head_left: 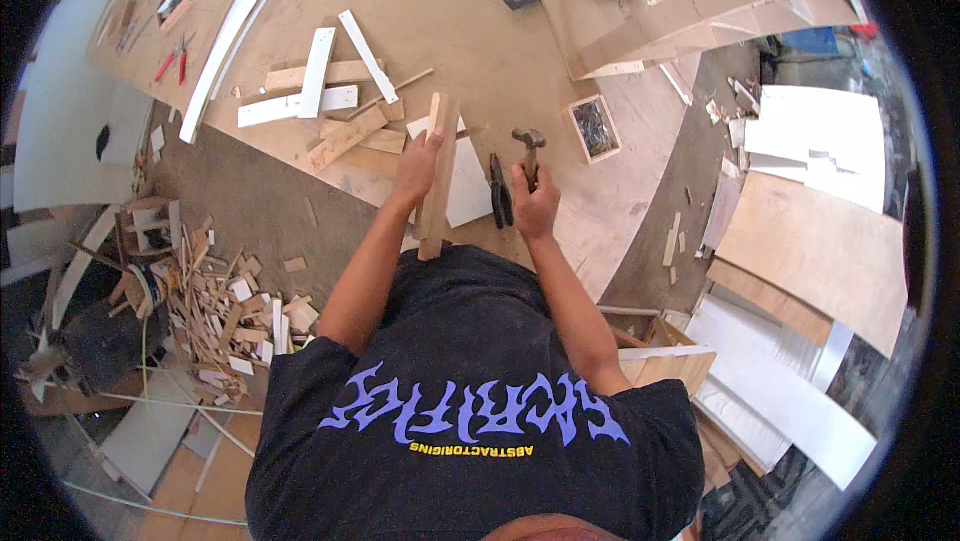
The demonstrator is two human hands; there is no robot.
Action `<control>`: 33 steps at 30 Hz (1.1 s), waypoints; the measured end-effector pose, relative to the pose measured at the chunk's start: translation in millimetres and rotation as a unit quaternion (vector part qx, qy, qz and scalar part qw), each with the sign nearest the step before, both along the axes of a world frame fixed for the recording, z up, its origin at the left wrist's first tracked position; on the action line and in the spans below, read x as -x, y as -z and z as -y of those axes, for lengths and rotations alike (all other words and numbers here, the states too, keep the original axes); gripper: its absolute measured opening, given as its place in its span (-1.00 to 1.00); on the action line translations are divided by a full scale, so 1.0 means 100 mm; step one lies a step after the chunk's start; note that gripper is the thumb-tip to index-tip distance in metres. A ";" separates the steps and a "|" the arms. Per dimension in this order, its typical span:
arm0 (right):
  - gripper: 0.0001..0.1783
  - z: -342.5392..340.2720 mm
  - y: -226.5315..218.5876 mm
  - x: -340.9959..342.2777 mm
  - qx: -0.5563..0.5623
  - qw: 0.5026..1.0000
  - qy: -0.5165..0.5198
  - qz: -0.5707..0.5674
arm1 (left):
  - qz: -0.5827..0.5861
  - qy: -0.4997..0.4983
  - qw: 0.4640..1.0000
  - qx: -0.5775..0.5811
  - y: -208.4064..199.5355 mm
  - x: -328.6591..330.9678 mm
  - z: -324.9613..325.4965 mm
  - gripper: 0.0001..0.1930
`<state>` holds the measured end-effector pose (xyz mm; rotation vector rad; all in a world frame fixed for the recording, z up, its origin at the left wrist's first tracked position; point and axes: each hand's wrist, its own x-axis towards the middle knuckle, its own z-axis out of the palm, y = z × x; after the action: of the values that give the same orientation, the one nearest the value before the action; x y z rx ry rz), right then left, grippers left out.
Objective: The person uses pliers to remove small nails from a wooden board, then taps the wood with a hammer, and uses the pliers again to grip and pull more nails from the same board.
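Left hand (417, 166) gripping upright wood strip (438, 176), right hand (535, 203) closed on hammer (529, 146), pliers (499, 191) seemingly just beside it

Left hand (418, 163) grips wooden strip (437, 177); right hand (535, 203) holds hammer (529, 149) over plywood bench (500, 51).

Bare wood, dull metal and matt cloth at a workbench

The strip (437, 176) in the left hand (418, 166) is raw, pale wood, unpainted and matt; the hammer (529, 153) in the right hand (535, 203) has a dark, dull metal head; the bench top (450, 11) is smooth tan plywood; white-coated slats (318, 71) look slick; the pliers (500, 191) are dark; the shirt (470, 381) is matt black cloth.
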<state>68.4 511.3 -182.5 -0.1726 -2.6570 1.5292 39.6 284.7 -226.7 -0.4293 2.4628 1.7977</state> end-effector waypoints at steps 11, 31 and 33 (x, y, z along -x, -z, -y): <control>-0.63 0.47 -1.67 -0.03 0.383 0.923 0.023 -0.029 | 0.093 0.114 0.906 -0.396 -2.20 -0.17 0.38 -0.34; -0.52 1.58 -0.59 0.51 -0.113 0.991 0.015 0.064 | 0.037 0.022 0.949 -0.313 -2.00 0.59 1.50 -0.55; -0.49 1.72 0.09 0.42 -0.166 0.983 -0.009 0.076 | 0.040 0.027 0.952 -0.302 -1.85 0.66 1.60 -0.53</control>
<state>26.4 339.5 -191.9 -0.2552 -2.9899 1.0930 -26.3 124.6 -42.1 -0.3671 1.7160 2.3110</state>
